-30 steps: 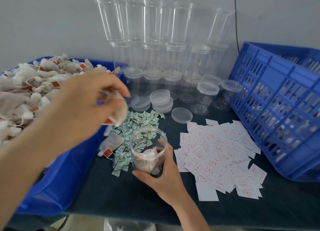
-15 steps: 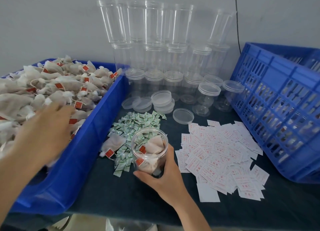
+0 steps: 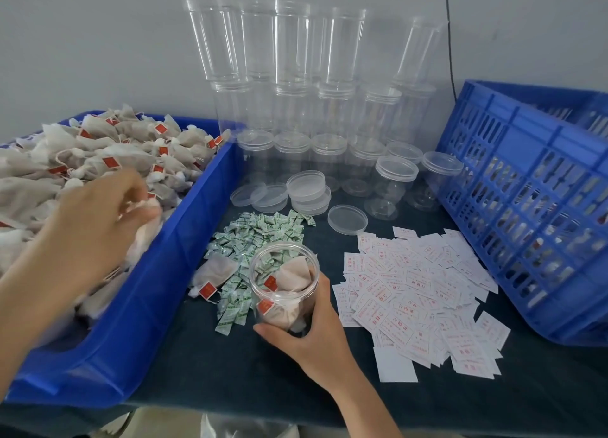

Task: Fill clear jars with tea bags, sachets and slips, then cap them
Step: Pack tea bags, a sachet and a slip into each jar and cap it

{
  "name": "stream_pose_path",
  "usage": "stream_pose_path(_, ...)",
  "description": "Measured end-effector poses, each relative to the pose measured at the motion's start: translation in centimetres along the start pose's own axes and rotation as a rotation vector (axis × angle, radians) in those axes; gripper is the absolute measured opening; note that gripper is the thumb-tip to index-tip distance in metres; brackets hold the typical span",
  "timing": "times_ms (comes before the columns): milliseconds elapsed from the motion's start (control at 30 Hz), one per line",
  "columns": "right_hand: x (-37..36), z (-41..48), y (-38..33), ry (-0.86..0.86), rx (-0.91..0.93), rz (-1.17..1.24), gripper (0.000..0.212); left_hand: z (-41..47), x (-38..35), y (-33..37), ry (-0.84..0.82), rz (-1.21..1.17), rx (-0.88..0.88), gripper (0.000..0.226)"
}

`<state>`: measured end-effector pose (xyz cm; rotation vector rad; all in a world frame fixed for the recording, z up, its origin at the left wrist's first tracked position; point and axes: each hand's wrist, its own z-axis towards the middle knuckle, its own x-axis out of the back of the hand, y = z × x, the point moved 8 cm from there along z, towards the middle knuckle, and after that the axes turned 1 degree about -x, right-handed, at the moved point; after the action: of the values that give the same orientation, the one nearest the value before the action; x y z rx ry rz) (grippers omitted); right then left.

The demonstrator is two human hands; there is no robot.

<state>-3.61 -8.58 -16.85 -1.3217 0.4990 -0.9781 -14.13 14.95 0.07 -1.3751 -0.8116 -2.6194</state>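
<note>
While right grip [image 3: 316, 335] wraps upright jar [image 3: 284, 286] (mouth up), left grip [image 3: 95, 227] pinches tea bag [image 3: 148, 228] in tray [image 3: 197, 214]

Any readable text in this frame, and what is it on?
"合格证", red print, on several white slips; their smaller print is unreadable.
Print on the green sachets: too small to read.
Marks on the red tags of the tea bags: blurred, unreadable.
</note>
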Motion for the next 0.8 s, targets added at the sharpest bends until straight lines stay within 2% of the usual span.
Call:
stream_pose_path(100, 0.0, 0.0, 0.1, 0.001, -0.006, 0.005, 0.093, 0.1, 0.1, 3.0, 0.028, -0.239, -0.014, 0.017)
stream_pose_path(233, 0.1, -0.1, 0.2, 0.001, -0.013, -0.010, 0.093, -0.9, -1.8, 7.8, -0.076, -0.577, 0.017, 0.019)
stream_pose_path(367, 0.1, -0.1, 0.3, -0.009, -0.015, -0.029, 0.094, -2.1, -4.9, 11.0, -0.202, -0.689, 0.025, 0.013)
stream_pose_path(433, 0.1, -0.1, 0.3, -0.009, -0.014, -0.033, 0.094, -2.2, -5.9, 10.8, -0.237, -0.613, 0.036, 0.018)
stream_pose_path(533, 0.2, -0.1, 0.1, 0.002, -0.007, -0.036, 0.092, -1.9, -5.0, 8.5, -0.169, -0.465, 0.003, 0.021)
stream_pose_path(600, 0.2, 0.0, 0.1, 0.004, -0.008, -0.027, 0.091, -1.4, -3.6, 5.8, -0.095, -0.224, -0.078, 0.017)
stream_pose_path(667, 0.2, 0.0, 0.1, 0.006, -0.001, -0.024, 0.092, -0.9, -3.3, 1.2, -0.084, 0.106, -0.079, 0.019)
stream_pose_path(733, 0.1, -0.1, 0.0, 0.004, 0.004, -0.021, 0.092, -0.5, -3.7, -4.1, -0.167, 0.414, 0.033, 0.013)
stream_pose_path(800, 0.1, -0.1, -0.1, 0.002, 0.004, -0.022, 0.093, -0.8, -4.5, -7.7, -0.282, 0.586, 0.035, 0.011)
